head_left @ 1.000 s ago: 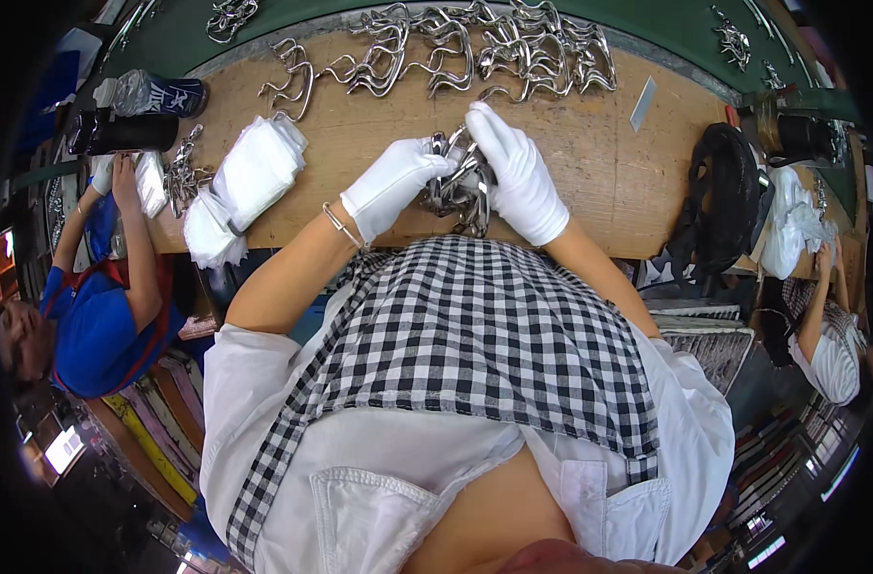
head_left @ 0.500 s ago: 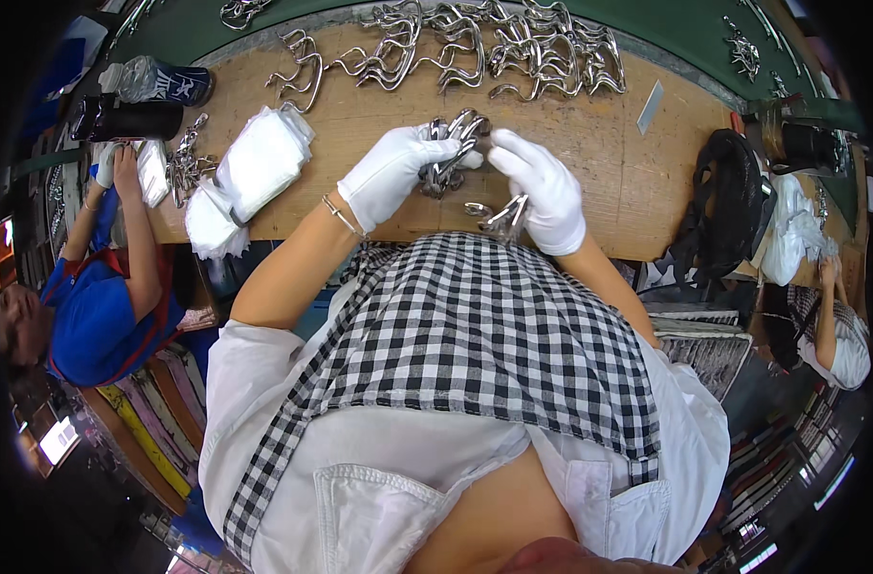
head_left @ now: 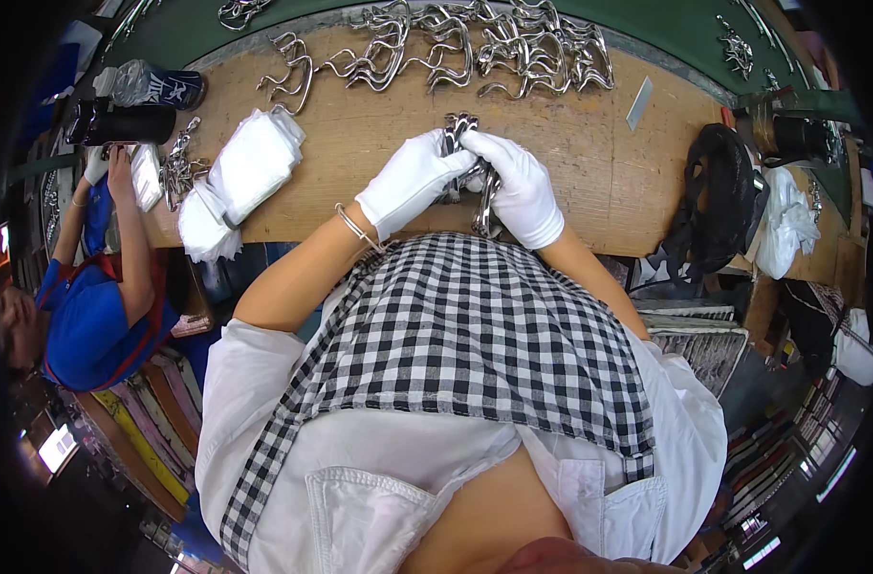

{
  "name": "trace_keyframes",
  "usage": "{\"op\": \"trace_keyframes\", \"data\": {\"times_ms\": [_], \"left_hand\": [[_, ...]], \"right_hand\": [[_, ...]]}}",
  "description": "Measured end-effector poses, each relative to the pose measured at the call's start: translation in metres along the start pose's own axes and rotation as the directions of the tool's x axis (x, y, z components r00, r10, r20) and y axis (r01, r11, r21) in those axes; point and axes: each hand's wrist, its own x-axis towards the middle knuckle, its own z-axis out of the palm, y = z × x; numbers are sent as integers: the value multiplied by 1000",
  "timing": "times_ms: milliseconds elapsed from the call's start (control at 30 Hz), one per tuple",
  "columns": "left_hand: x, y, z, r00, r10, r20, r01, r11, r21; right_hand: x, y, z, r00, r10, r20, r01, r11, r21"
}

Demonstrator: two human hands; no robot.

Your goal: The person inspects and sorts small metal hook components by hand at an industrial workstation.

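Note:
Both my hands wear white gloves and meet over the near edge of the wooden table. My left hand [head_left: 408, 184] is closed around a bunch of shiny bent metal pieces [head_left: 458, 124] held on edge. My right hand [head_left: 521, 191] presses against the same bunch from the other side, with more bent metal sticking out below its fingers. The fingers hide much of the metal, so I cannot tell how the pieces sit together. Similar shiny curved metal pieces [head_left: 542, 59] lie in a row along the table's far side.
Left of my hands are stacked white sheets or pouches [head_left: 257, 163], a dark bottle [head_left: 126, 122] and more metal pieces [head_left: 180, 170]. A flat metal strip [head_left: 639, 103] lies far right, a black bag [head_left: 714, 196] at the right edge. A co-worker in blue [head_left: 97, 325] sits at left.
My right hand has moved left and brought its metal pieces against the bunch in my left hand. The co-worker's arms at the far right have gone from view.

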Motion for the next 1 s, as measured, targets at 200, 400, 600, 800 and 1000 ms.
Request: {"op": "trace_keyframes", "data": {"times_ms": [200,400,600,800,1000], "left_hand": [[-2,-4,-11,999,-46,4,46,987,-154],[-9,-9,-20,985,72,-155,-143,840,-523],[-19,-21,2,981,148,-127,-191,854,-484],[-19,-11,18,943,182,-278,-271,905,-327],[-53,29,14,925,298,-237,-365,870,-330]], "right_hand": [[1,0,-12,992,-100,-72,104,993,54],[-7,-12,-43,990,-89,-111,65,977,-201],[-20,-2,-33,972,235,-3,-230,947,-225],[4,-20,-34,965,208,159,-146,932,-331],[-6,4,-34,949,313,-39,-309,899,-310]]}}
